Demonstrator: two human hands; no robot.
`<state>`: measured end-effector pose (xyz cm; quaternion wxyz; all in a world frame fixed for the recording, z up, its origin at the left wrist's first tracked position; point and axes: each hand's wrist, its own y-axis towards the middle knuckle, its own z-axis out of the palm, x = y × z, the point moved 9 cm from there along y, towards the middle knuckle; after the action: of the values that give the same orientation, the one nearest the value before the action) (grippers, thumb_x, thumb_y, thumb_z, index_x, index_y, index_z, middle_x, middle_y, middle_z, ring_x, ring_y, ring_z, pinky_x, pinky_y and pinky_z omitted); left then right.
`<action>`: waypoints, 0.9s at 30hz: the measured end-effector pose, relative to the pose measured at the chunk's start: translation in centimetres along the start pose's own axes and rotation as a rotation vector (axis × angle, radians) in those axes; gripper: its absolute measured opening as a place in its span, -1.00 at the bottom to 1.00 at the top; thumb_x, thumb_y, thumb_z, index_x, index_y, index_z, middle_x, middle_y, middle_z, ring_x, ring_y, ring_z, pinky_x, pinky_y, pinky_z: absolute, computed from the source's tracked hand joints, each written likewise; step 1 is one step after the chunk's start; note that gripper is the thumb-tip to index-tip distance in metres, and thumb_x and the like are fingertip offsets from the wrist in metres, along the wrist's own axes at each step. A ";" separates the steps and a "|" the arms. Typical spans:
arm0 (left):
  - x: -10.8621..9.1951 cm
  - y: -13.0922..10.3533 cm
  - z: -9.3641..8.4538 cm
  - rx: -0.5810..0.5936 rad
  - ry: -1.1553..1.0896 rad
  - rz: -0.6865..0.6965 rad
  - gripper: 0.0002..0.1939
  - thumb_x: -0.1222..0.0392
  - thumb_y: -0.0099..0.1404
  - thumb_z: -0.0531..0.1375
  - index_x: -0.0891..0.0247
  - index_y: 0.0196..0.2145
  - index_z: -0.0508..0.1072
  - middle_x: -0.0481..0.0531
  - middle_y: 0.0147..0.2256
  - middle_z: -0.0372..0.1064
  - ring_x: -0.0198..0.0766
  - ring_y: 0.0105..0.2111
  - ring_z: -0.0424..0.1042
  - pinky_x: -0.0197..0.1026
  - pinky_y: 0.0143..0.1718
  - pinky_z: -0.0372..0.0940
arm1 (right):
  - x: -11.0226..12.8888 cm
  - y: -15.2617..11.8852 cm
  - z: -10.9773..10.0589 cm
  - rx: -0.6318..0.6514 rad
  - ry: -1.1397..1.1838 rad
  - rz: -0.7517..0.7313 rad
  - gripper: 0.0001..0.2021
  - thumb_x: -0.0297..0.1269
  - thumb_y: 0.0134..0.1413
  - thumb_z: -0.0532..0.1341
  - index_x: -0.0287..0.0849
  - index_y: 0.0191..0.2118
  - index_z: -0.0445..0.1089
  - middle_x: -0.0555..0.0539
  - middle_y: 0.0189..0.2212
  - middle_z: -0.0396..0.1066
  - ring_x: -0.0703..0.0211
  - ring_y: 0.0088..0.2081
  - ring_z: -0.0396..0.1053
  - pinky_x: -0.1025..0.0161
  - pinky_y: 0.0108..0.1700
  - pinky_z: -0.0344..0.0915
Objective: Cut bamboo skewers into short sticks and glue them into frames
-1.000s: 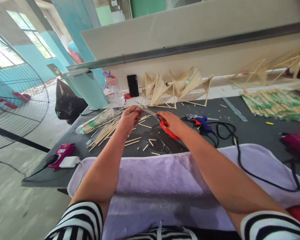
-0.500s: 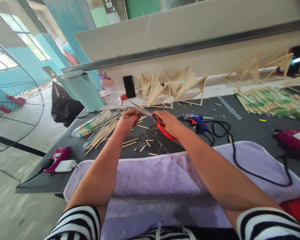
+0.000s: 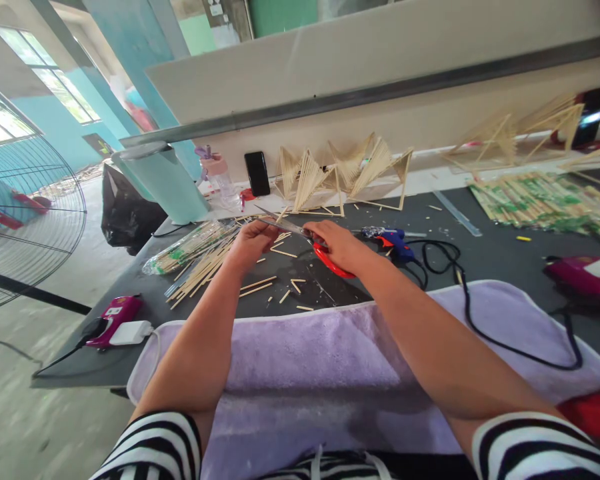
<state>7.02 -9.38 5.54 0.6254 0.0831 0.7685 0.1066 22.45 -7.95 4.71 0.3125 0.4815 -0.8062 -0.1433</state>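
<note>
My right hand (image 3: 337,241) is closed round the scissors (image 3: 334,263), which have red handles. Their metal blades are parted and point left toward my left hand (image 3: 253,243). The left fingers are pinched on a thin wooden stick (image 3: 282,214), whose short end sticks up between the blades. Most of that stick is hidden by the hand. Below my hands, cut stick pieces (image 3: 286,296) lie scattered on the dark table (image 3: 260,308). A bunch of longer sticks (image 3: 200,279) spreads out beside my left wrist.
A stick model (image 3: 313,183) stands at the back near a phone (image 3: 257,173), a bottle (image 3: 220,177) and a pale blue jug (image 3: 173,183). A blue glue gun (image 3: 397,245) with a black cord lies to the right. A purple towel (image 3: 305,347) covers the front edge.
Both hands stay in nearly the same place, with the scissors still parted around the stick. The view has shifted very slightly.
</note>
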 end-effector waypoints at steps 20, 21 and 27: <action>0.9 -0.3 0.7 -0.019 0.000 -0.201 -0.80 0.11 0.15 0.15 0.33 -0.41 0.40 -0.19 -0.68 0.02 -0.52 -0.72 -0.07 -0.36 -0.69 -0.20 | -1.9 -0.1 2.9 0.065 0.193 0.117 -0.47 -0.46 -0.17 0.14 -0.23 0.05 0.29 -0.11 -0.24 0.43 0.15 -0.30 0.35 0.24 -0.22 0.26; 0.9 -0.4 0.7 -0.025 -0.002 -0.231 -0.81 0.11 0.14 0.15 0.33 -0.41 0.39 -0.19 -0.67 0.02 -0.53 -0.73 -0.08 -0.37 -0.70 -0.21 | -2.2 -0.2 3.2 0.078 0.222 0.157 -0.45 -0.47 -0.19 0.13 -0.23 0.06 0.29 -0.08 -0.28 0.43 0.17 -0.35 0.35 0.24 -0.26 0.26; 0.7 -0.9 0.7 -0.021 -0.035 -0.268 -0.77 0.06 0.16 0.15 0.31 -0.40 0.39 -0.21 -0.67 0.00 -0.54 -0.73 -0.10 -0.39 -0.71 -0.22 | -1.8 -0.5 3.6 0.137 0.355 0.223 -0.42 -0.52 -0.21 0.09 -0.15 0.06 0.31 -0.02 -0.40 0.40 0.19 -0.40 0.36 0.25 -0.30 0.29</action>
<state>7.61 -10.01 4.55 0.6483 -0.0249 0.7604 0.0285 21.08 -6.89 1.05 0.4300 0.4273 -0.7946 0.0340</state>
